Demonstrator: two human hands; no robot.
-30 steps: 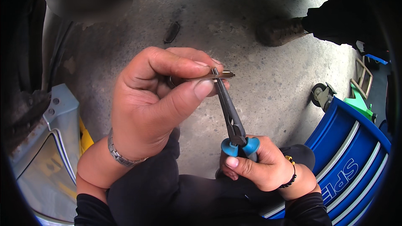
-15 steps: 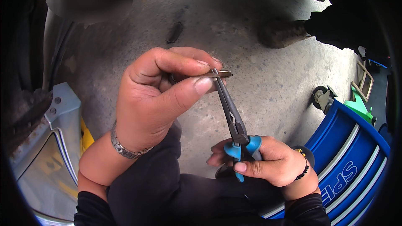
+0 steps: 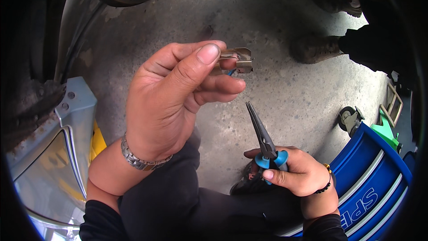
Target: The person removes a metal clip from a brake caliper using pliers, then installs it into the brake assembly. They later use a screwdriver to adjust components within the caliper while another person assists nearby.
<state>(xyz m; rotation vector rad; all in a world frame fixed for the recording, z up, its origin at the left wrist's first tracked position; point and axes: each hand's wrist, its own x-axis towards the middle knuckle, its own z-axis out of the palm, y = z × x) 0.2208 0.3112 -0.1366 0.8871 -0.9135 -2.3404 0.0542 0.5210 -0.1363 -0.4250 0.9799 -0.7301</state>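
Observation:
Between the thumb and fingers of my left hand (image 3: 171,91) is a small bent metal clip (image 3: 238,58), its folded end sticking out to the right. A fingertip shows through its open middle. My right hand (image 3: 294,169) is wrapped round the blue handles of a pair of long-nose pliers (image 3: 261,129). The pliers' dark jaws point up and slightly left, almost closed, with nothing between them. Their tips are below the clip and apart from it. Part of the clip is hidden behind my left thumb.
A blue tool cabinet (image 3: 370,174) with silver drawer edges stands at right, by a caster (image 3: 350,118) and a green piece (image 3: 385,129). A silver-grey body panel (image 3: 49,147) is at left. Another person's shoe (image 3: 336,3) shows at upper right, above the concrete floor (image 3: 276,85).
The pliers have come off the clip and dropped down and to the right with my right hand. My left hand has turned the clip, so its broad open side shows.

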